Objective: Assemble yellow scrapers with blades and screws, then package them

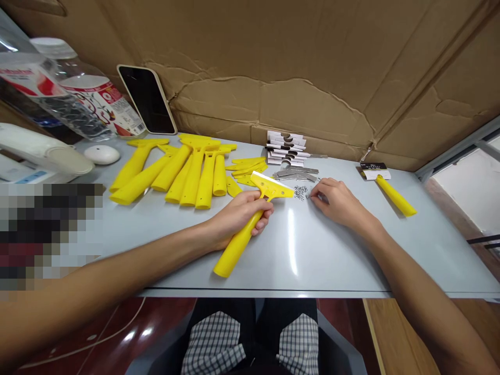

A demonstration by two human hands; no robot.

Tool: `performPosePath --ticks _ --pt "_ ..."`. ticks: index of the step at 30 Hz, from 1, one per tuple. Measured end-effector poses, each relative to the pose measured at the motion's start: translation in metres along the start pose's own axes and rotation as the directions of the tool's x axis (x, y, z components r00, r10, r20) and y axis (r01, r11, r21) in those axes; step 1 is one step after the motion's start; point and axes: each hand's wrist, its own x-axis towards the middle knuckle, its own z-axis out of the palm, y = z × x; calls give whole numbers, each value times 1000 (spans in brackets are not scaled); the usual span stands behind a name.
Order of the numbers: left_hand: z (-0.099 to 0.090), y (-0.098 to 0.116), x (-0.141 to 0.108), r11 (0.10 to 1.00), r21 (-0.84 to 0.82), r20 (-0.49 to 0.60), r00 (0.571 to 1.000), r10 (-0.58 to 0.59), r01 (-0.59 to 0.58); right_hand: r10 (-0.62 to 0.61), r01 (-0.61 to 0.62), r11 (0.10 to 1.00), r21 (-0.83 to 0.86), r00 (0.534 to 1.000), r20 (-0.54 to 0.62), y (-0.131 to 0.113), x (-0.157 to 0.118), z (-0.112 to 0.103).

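Note:
My left hand is wrapped round the neck of a yellow scraper, whose head with a metal blade points up and right. Two screws show in that head. Just right of it lies a small pile of silvery screws. The closed fingertips of my right hand are at the pile's right edge; whatever is between them is too small to make out. Behind the pile are loose metal blades and a stack of black-and-white cards. Flat yellow plates lie behind the scraper's head.
Several yellow handles lie at the left, near a white mouse. A phone and plastic bottles stand behind. Another yellow scraper with a card cover lies right. Cardboard lines the back of the grey table.

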Motion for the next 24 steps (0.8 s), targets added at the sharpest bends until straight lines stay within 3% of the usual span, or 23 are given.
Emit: performPosePath --ticks 13,17,21,24 --pt "0 -1 0 1000 11 -3 1000 7 -7 -19 20 998 59 999 -29 2 -1 3" --pt "1 1 -1 1000 9 -11 1000 2 -2 23 -8 977 214 998 -67 -3 -1 2" --pt "1 0 -1 1000 3 -10 1000 3 -3 119 -83 873 480 992 -45 -9 0 0" --pt "0 -2 -1 1000 3 -4 1000 3 -3 214 -176 707 684 976 30 -11 1 0"
